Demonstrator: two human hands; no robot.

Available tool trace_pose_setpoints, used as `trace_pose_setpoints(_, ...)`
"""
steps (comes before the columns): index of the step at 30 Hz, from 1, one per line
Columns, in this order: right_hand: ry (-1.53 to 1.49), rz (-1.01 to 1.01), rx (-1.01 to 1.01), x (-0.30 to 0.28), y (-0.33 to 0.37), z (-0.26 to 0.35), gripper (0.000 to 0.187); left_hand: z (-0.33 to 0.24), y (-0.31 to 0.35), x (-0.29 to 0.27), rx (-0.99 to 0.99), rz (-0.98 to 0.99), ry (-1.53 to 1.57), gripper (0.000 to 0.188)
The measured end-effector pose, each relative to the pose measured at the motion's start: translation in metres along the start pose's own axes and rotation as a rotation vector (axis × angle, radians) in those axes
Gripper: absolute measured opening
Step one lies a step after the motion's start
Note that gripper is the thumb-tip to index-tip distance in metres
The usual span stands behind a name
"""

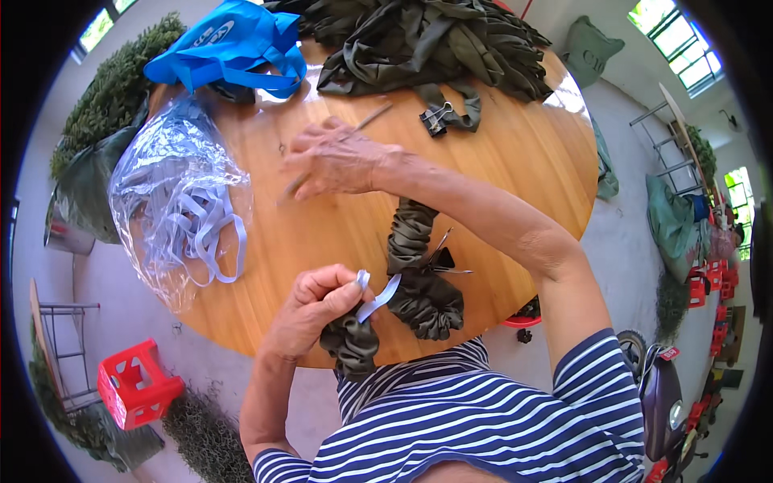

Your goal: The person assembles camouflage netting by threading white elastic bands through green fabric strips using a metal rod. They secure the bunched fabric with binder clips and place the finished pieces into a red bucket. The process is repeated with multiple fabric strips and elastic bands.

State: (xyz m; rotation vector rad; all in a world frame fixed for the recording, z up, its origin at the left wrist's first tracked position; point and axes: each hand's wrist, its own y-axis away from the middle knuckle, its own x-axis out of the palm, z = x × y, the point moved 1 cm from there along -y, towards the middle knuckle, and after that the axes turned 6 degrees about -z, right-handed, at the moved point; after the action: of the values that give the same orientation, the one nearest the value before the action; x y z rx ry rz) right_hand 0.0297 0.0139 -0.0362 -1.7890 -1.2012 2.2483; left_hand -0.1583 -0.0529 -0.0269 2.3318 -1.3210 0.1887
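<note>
My left hand (310, 310) is closed in a pinch at the near edge of the round table. Between its fingertips is the end of a white elastic band (378, 299), and a gathered dark green fabric tube (352, 344) hangs under the hand. More of the ruched fabric (427, 302) lies just to the right. Farther off, my right hand (338, 158) is over the tabletop, its fingers partly blurred. A thin stick (374, 117) shows on both sides of that hand, which appears closed around it. Beside the ruched fabric lies a small black-and-metal tool (442, 259), partly covered.
A clear plastic bag (173, 161) of white elastic lies left on the wooden table (491, 169). Behind it sits a blue bag (233, 48). Dark green fabric (435, 48) is heaped at the back, near a black binder clip (436, 119). A red stool (138, 385) stands lower left.
</note>
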Motion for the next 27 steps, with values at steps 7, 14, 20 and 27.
trace_pose_setpoints(7,0.084,0.26,0.535,-0.087,0.098,0.001,0.023,0.017,0.014,-0.007,0.101,-0.016,0.058,0.02)
trace_pose_setpoints(14,-0.033,-0.052,0.781,-0.085,0.144,0.021,0.023,0.023,0.023,-0.008,0.046,-0.05,0.061,0.02)
trace_pose_setpoints(20,-1.371,-0.431,1.193,-0.143,0.134,0.09,0.027,0.024,0.025,-0.004,0.035,-0.082,0.182,0.019)
trace_pose_setpoints(27,-1.514,0.136,1.38,-0.116,0.121,0.166,0.053,0.029,0.022,-0.004,0.055,-0.079,0.248,0.019)
